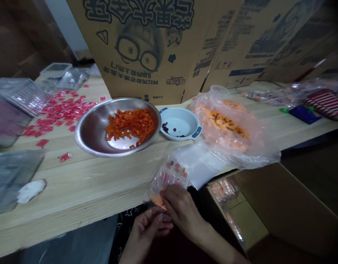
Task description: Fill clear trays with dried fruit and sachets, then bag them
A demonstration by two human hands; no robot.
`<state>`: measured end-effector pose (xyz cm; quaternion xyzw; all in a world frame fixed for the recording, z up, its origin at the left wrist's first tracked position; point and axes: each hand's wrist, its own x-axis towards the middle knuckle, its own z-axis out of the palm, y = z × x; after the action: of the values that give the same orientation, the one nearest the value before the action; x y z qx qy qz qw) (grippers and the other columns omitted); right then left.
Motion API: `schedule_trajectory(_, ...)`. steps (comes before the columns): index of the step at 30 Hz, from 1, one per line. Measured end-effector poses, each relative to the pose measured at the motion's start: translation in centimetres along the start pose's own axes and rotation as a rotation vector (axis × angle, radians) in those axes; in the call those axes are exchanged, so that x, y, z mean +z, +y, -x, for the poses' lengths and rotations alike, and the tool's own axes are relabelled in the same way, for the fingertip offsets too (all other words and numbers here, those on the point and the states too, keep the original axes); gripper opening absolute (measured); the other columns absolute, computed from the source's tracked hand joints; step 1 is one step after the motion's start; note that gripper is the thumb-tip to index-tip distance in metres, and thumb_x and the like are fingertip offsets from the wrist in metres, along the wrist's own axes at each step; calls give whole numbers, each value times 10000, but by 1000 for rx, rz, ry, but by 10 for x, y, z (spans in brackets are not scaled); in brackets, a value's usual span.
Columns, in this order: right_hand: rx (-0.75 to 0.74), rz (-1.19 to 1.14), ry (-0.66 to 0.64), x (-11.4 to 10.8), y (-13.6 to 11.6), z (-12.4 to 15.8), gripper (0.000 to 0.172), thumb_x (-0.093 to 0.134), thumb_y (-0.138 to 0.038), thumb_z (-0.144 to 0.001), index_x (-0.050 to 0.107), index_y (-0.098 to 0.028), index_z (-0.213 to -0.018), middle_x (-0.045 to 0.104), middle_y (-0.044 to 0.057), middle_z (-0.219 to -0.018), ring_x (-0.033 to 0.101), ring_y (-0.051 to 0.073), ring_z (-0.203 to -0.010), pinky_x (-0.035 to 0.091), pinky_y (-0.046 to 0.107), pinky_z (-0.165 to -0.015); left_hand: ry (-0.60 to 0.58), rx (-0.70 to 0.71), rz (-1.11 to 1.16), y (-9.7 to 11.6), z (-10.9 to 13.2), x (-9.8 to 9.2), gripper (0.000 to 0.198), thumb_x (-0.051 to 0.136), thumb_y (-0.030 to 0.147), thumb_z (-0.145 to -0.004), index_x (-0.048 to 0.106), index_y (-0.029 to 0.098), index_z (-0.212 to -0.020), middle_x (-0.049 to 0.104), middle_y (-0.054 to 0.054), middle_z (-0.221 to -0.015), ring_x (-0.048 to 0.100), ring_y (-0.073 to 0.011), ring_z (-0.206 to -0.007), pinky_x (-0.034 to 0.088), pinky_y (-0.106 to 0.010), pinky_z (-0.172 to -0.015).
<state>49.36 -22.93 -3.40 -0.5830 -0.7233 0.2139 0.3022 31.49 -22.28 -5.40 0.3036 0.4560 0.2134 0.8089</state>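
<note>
Over the table's front edge, my left hand (145,233) and my right hand (184,212) are close together on a clear plastic bag (169,174). Orange pieces, small red bits and dark bits show through the film. My left fingers are curled at the bag's lower end. From above, my right fingers press on the bag beside the larger orange pieces (158,201). Beyond the bag stand a steel bowl (89,128) of diced orange-red pieces (130,124) and a light-blue bowl (182,119) with a few dark bits.
Right of the bowls lies a big plastic bag of orange pieces (226,124). Flat clear bags (202,161) lie before it. Red packets (61,112) are scattered at left. A tall carton (158,47) stands behind; an open carton (257,220) with filled bags sits below right.
</note>
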Motion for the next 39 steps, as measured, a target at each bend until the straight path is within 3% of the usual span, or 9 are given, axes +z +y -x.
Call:
schedule_trajectory(7, -78, -90, -37, 32, -18, 12, 263, 509, -100, -1011, 711, -207, -1143, 736, 65, -1019, 679, 233, -973, 563, 402, -924, 332, 363, -76, -20, -19, 2, 373, 844, 499, -714, 702, 155, -708, 671, -14, -636, 624, -170, -620, 526, -260, -603)
schedule_trajectory(12, -109, -63, -47, 25, -7, 17, 155, 719, -244, -957, 719, -228, -1111, 706, 92, -1148, 662, 280, -1128, 545, 498, -1034, 438, 382, -454, -21, -6, -22, 358, 726, 478, -865, 651, 178, -682, 625, 2, -628, 543, -147, -592, 435, -245, -606)
schedule_trajectory(16, -240, 142, -116, 36, 18, 31, 923, 889, -338, -807, 431, -202, -1596, 417, 226, -1637, 300, 444, -1557, 366, 706, -1187, 405, 356, -638, -22, 5, -44, 451, 655, 548, -942, 612, 187, -676, 596, 4, -633, 515, -147, -612, 376, -253, -615)
schedule_trajectory(21, -423, 266, -47, 52, 45, 39, 505, 519, -41, -1008, 544, -193, -1489, 490, 137, -1619, 250, 343, -1600, 367, 679, -1215, 415, 370, -678, -23, 9, -59, 407, 642, 540, -955, 632, 191, -743, 561, 14, -655, 481, -149, -620, 354, -266, -622)
schedule_trajectory(25, -423, 116, 7, 24, 36, 29, 398, 461, -32, -1046, 575, -177, -1399, 628, 119, -1498, 451, 272, -1511, 389, 627, -1232, 447, 397, -505, -8, 16, -53, 376, 674, 538, -929, 670, 191, -785, 635, -20, -718, 568, -176, -696, 434, -281, -688)
schedule_trajectory(28, -352, -32, 69, -7, 13, 20, 420, 492, -12, -1029, 569, -221, -1385, 688, 95, -1422, 573, 235, -1414, 432, 579, -1220, 464, 457, -273, 12, 23, -36, 474, 835, 514, -808, 689, 236, -1163, 735, -89, -1151, 672, -243, -1008, 525, -321, -846)
schedule_trajectory(31, -327, -124, 88, -31, -15, 16, 499, 497, 14, -1003, 561, -260, -1414, 709, 73, -1390, 634, 219, -1348, 481, 526, -1198, 226, 375, 53, 31, 25, -15, 910, 844, 653, -750, 480, 347, -1525, 557, -128, -1557, 622, -341, -1295, 558, -458, -980)
schedule_trajectory(36, -182, -228, 137, -65, -42, 29, 468, 484, -30, -1011, 611, -306, -1367, 750, 51, -1306, 710, 214, -1233, 619, 408, -1035, -62, 119, 353, 51, 21, 12, 906, 510, 881, -851, 522, 299, -1545, 658, -172, -1449, 656, -426, -1275, 561, -616, -990)
schedule_trajectory(39, 172, -240, 440, -111, -35, 49, 170, 573, -201, -1037, 713, -274, -1098, 786, 58, -1097, 771, 205, -969, 658, 324, -787, -133, 90, 359, 53, 20, 23, 865, 615, 827, -826, 533, 339, -1535, 606, -155, -1523, 595, -461, -1356, 563, -637, -1002)
